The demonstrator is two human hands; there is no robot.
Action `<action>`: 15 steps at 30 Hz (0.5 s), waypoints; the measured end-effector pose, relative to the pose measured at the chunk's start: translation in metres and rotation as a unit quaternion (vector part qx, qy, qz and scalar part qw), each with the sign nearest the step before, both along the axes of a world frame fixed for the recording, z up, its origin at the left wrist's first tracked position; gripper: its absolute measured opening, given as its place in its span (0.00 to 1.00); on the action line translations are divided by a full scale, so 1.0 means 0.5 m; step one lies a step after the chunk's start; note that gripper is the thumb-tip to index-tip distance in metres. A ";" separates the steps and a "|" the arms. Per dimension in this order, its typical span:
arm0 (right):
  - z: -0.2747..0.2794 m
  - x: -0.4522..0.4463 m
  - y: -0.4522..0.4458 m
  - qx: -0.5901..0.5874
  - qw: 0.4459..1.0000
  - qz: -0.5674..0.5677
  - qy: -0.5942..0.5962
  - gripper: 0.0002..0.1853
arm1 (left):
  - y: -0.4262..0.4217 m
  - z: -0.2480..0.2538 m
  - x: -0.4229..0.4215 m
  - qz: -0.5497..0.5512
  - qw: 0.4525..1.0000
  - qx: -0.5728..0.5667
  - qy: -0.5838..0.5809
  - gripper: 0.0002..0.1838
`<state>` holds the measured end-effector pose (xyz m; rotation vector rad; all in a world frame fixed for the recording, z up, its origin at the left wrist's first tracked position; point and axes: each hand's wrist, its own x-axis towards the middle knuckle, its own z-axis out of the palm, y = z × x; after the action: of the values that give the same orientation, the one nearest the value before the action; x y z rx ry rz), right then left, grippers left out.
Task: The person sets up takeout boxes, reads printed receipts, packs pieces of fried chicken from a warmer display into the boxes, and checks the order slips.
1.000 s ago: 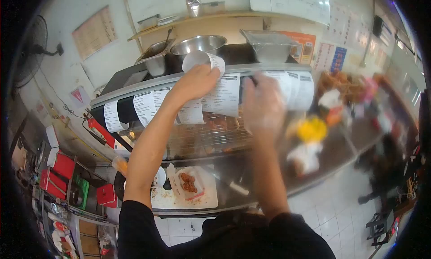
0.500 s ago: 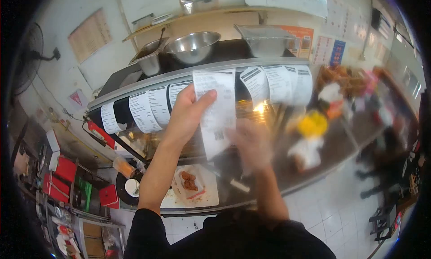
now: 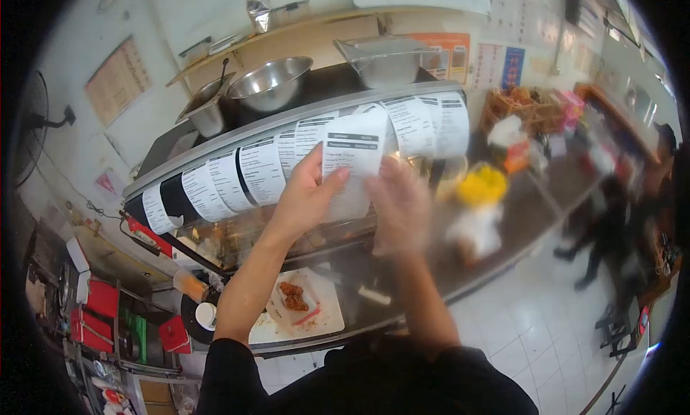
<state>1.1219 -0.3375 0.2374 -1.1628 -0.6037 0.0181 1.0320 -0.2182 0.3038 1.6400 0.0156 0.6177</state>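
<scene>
My left hand (image 3: 305,195) pinches a white printed receipt (image 3: 352,160) at its left edge, thumb in front and fingers behind. At the receipt's right edge is my right hand (image 3: 401,206), smeared by motion, with its thumb over the paper and its fingers curled. The receipt is upright, with dark printed bars near its top. Behind it, a row of other receipts (image 3: 262,170) hangs along the metal rail of a glass-fronted case. Below my hands, pieces of fried chicken (image 3: 293,297) sit in a paper tray on a white board (image 3: 329,314).
Metal bowl (image 3: 271,84) and metal containers (image 3: 384,62) stand on top of the case. On the counter to the right are a blurred yellow item (image 3: 481,186) and a wicker basket (image 3: 521,109). A white-lidded tub (image 3: 206,314) stands at left. Another person (image 3: 611,221) is far right.
The receipt shows a shorter length and its printed header now faces me. My right hand has risen from its lower part to its right edge. The view has shifted slightly right.
</scene>
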 end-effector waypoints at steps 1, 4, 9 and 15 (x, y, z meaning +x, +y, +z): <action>-0.002 0.014 -0.014 -0.001 1.000 -0.002 -0.002 0.13 | -0.006 -0.001 0.005 0.006 1.000 0.014 0.006 0.20; 0.002 0.068 -0.055 -0.010 0.989 -0.146 0.013 0.16 | 0.006 -0.004 0.050 0.119 0.973 0.197 -0.030 0.18; -0.023 0.118 -0.113 0.015 0.967 -0.252 0.039 0.15 | 0.011 -0.038 0.132 0.279 0.731 0.614 -0.104 0.26; -0.109 0.123 -0.150 -0.168 0.755 -0.437 -0.459 0.10 | 0.035 -0.044 0.190 0.345 0.681 0.644 -0.053 0.31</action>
<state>1.1835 -0.4126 0.1829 -1.7033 -0.8629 -1.3809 1.1268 -0.2007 0.2817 3.0152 0.1510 1.5269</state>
